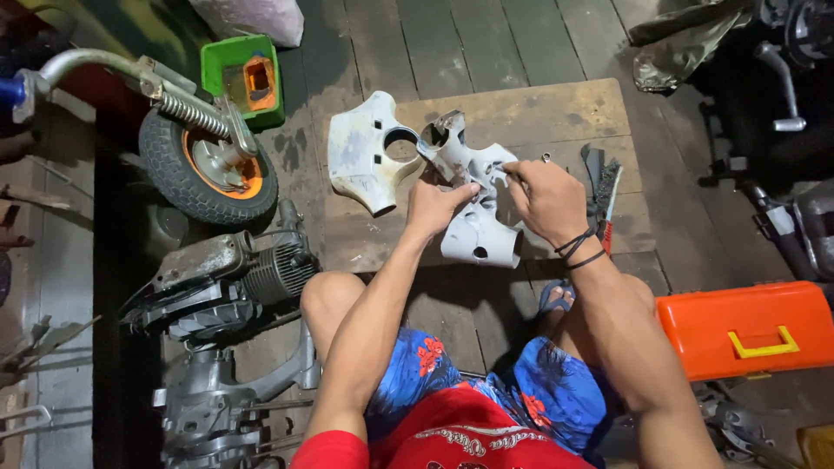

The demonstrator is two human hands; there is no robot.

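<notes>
Grey plastic cover (pixel 476 213) lies near the wooden board's (pixel 556 108) front edge. My left hand (pixel 434 207) presses flat on it; my right hand (pixel 546 198) pinches its upper rim. Judged light, stiff, brittle at its cut-outs; best gripped by the solid edges.

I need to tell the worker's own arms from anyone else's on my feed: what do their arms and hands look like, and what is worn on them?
Both arms are bare from shoulder to fingertip: no gloves, no long sleeves. The left hand has nothing on its wrist. The right hand has thin dark bands around its wrist, looking like cords or hair ties. A red sleeve edge shows at the left shoulder. No watch or rings are visible.
</notes>
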